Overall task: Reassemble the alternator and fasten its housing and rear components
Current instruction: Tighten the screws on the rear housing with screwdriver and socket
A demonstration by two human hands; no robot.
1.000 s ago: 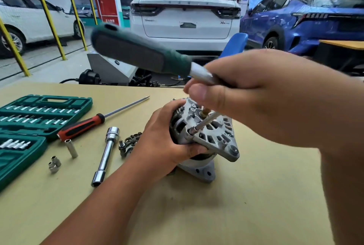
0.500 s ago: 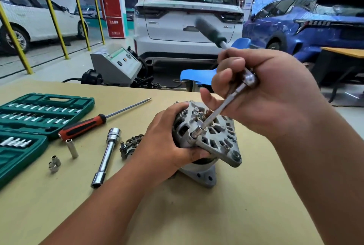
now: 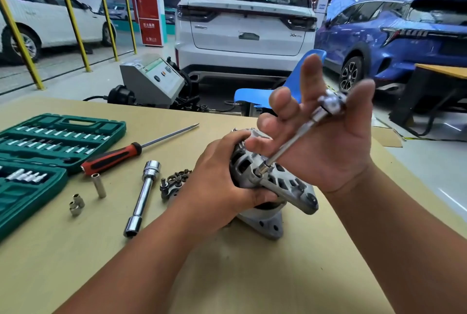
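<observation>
The grey alternator (image 3: 285,183) stands tilted on the tan table (image 3: 252,275), its ribbed rear housing facing me. My left hand (image 3: 217,180) grips its left side, thumb underneath. A chrome ratchet (image 3: 331,104) with a long extension bar (image 3: 290,144) stands at a slant, and its socket (image 3: 262,166) sits on a housing bolt. My right hand (image 3: 328,152) is palm towards me with fingers spread. The ratchet's head lies in the crook between thumb and forefinger. The ratchet's green handle is hidden behind that hand.
Left of the alternator lie a dark finned part (image 3: 174,182), a chrome tube wrench (image 3: 144,195), loose sockets (image 3: 98,185), a red-and-black screwdriver (image 3: 111,157) and an open green socket case (image 3: 50,142). A blue chair (image 3: 265,94) and a grey machine (image 3: 151,78) stand beyond the table's far edge.
The ratchet's green handle swung from the far left round to the right and out of sight. My right hand went from gripping the tool to spread fingers. My left hand stayed on the alternator.
</observation>
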